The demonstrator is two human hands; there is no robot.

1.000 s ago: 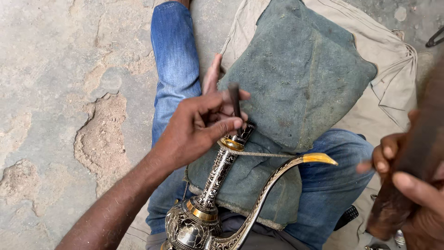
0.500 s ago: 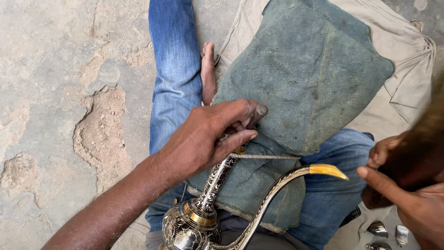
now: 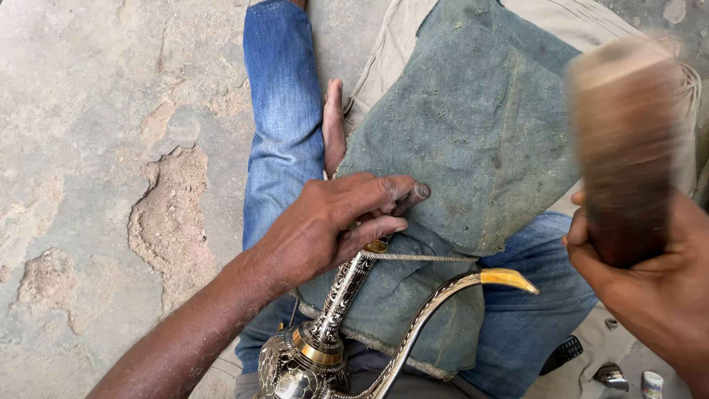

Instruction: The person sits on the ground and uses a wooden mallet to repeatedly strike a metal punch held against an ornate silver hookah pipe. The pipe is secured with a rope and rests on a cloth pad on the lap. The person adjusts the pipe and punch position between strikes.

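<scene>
An ornate engraved metal ewer point(image 3: 325, 325) with a long curved spout point(image 3: 443, 295) lies on my lap, its neck pointing up toward a grey-green cloth cushion point(image 3: 473, 140). My left hand point(image 3: 332, 222) is closed around a small dark metal punch point(image 3: 413, 196), its tip held at the ewer's neck top. My right hand point(image 3: 650, 295) grips a thick brown wooden mallet point(image 3: 624, 148), raised at the right and blurred by motion.
My jeans-clad legs point(image 3: 281, 111) and a bare foot point(image 3: 334, 125) rest on rough stone ground point(image 3: 111, 148) with sandy patches. A beige cloth point(image 3: 569, 22) lies under the cushion. Small metal pieces point(image 3: 613, 375) sit at the lower right.
My right hand has swung the mallet up high into view. My left hand has settled lower on the punch at the ewer's neck.
</scene>
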